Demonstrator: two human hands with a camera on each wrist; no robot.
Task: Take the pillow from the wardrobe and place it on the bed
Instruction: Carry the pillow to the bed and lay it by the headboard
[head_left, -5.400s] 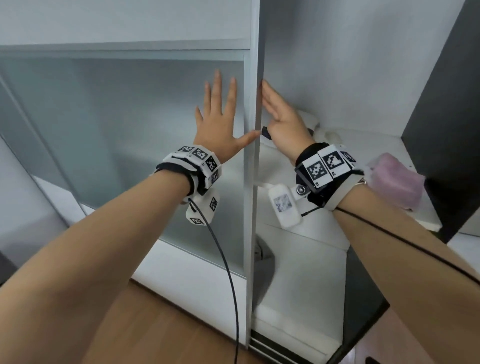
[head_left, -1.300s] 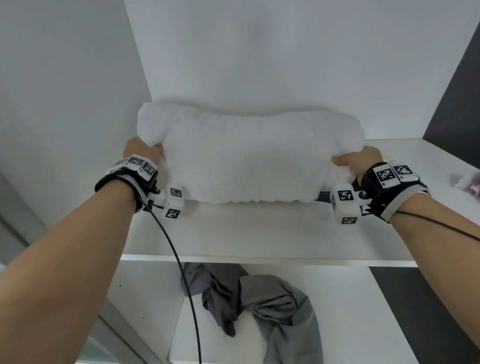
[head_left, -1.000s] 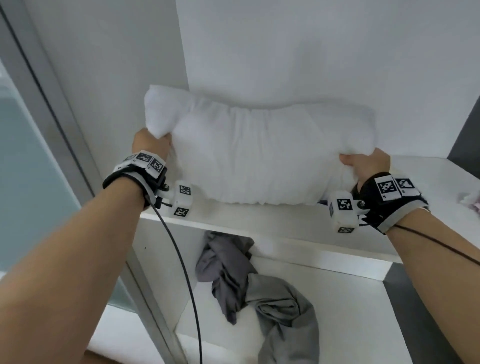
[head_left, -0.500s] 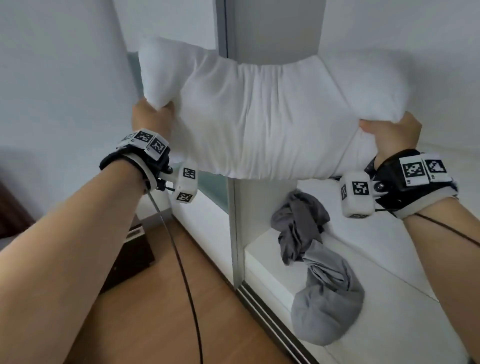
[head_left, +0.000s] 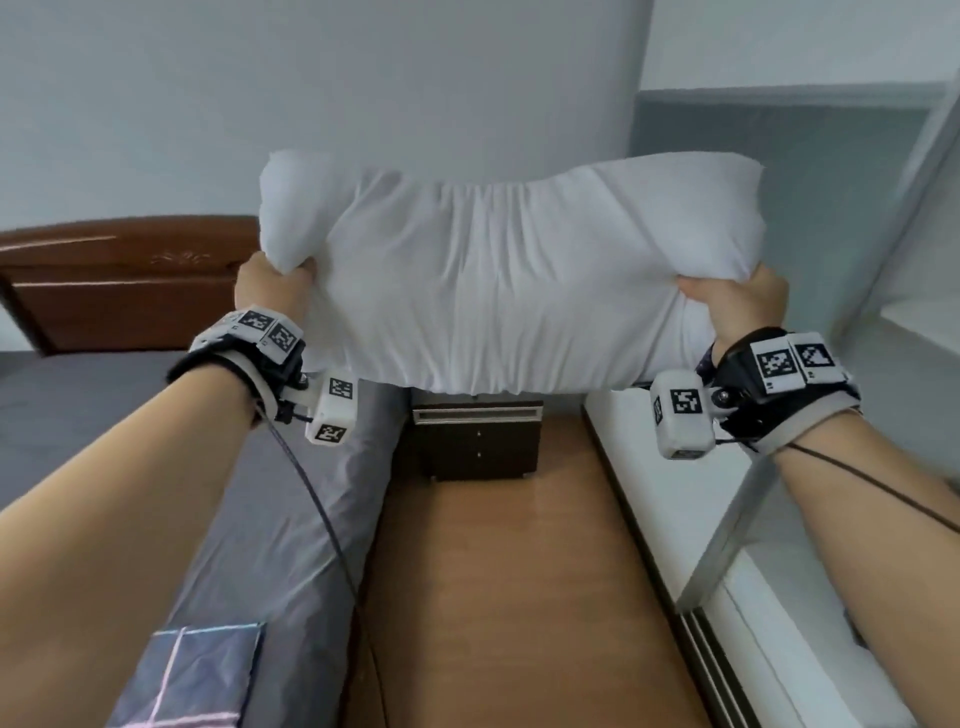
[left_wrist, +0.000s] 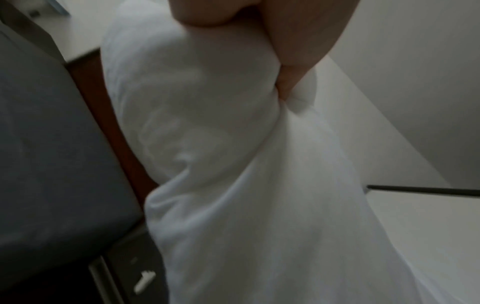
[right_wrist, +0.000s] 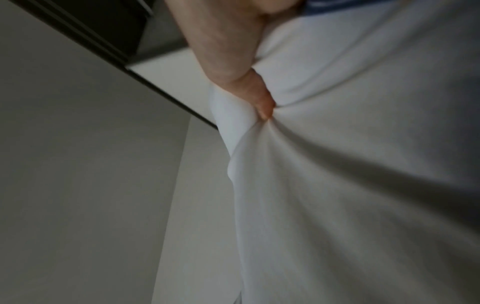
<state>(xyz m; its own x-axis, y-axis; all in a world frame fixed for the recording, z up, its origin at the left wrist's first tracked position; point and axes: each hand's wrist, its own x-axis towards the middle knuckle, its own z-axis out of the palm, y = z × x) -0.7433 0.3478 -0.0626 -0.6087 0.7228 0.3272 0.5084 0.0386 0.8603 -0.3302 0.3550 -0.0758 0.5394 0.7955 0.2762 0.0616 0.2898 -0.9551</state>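
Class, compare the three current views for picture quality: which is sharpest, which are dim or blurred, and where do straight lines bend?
Head view: bright and mostly sharp on the pillow, though the wardrobe frame bows from wide-angle distortion. Left wrist view: dim and soft, the left hand and bed blurred. Right wrist view: also dark and smeared, with deep fold shadows beside the right hand.

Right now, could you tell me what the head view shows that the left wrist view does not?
Only the head view shows the right hand, the wooden headboard, the floor and the wardrobe's sliding door. Only the left wrist view shows the left hand's thumb pressing into the fabric. Both show the left hand gripping the white pillow, the grey bed and the dark nightstand.
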